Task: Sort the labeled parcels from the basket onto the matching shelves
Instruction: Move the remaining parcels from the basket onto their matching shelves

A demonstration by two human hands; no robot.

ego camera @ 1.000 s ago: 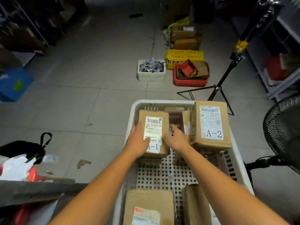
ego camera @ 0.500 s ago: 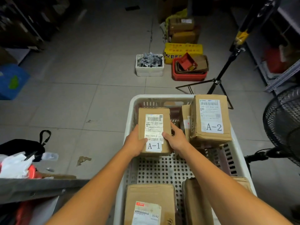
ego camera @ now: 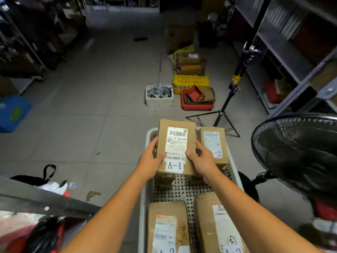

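A brown cardboard parcel labelled A-1 (ego camera: 176, 141) is held up above the far end of the white perforated basket (ego camera: 144, 198). My left hand (ego camera: 152, 159) grips its left side with the thumb on the front label. My right hand (ego camera: 202, 158) grips its right side the same way. Behind my right hand a parcel marked A-2 (ego camera: 213, 141) stands in the basket. Two more labelled parcels lie at the basket's near end, one on the left (ego camera: 167, 227) and one on the right (ego camera: 217, 223).
A black floor fan (ego camera: 299, 152) stands close on the right. A tripod stand (ego camera: 228, 106) rises beyond the basket. A white box (ego camera: 159, 95), a red crate (ego camera: 197, 99) and yellow box (ego camera: 190, 83) sit on the tiled floor. Metal shelving (ego camera: 299, 57) runs along the right; a dark shelf edge (ego camera: 36, 199) at lower left.
Both hands have lifted the A-1 parcel up out of the basket, and its face now tilts toward me. The view has tipped upward, showing more of the room.
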